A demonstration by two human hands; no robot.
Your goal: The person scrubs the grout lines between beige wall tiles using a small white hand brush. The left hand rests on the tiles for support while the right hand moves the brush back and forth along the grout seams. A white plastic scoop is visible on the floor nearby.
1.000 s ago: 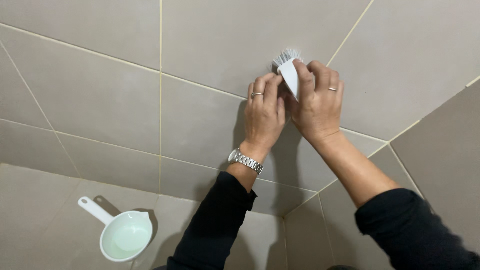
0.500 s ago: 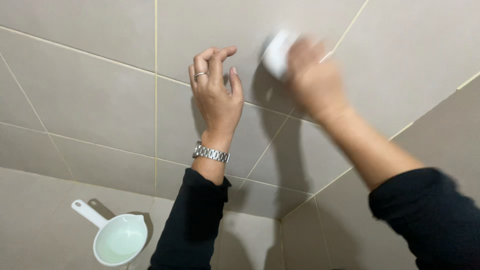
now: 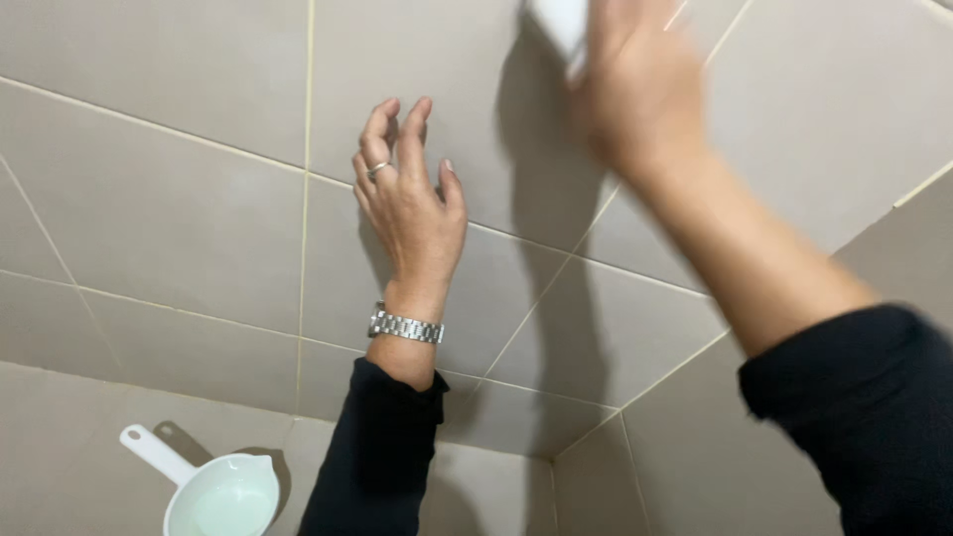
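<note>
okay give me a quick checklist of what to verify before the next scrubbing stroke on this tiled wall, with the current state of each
1. Right hand gripping the white brush: cannot tell, both are motion-blurred and the brush is partly cut off at the top edge.
2. Brush bristles on the wall tile: cannot tell, the contact is hidden.
3. Left hand out of the brush's way: ok, it is open against the wall, to the left and below.
4. Wristwatch and ring away from the brush: ok.
5. Water scoop within sight: ok, low on the left, holding pale liquid.
</note>
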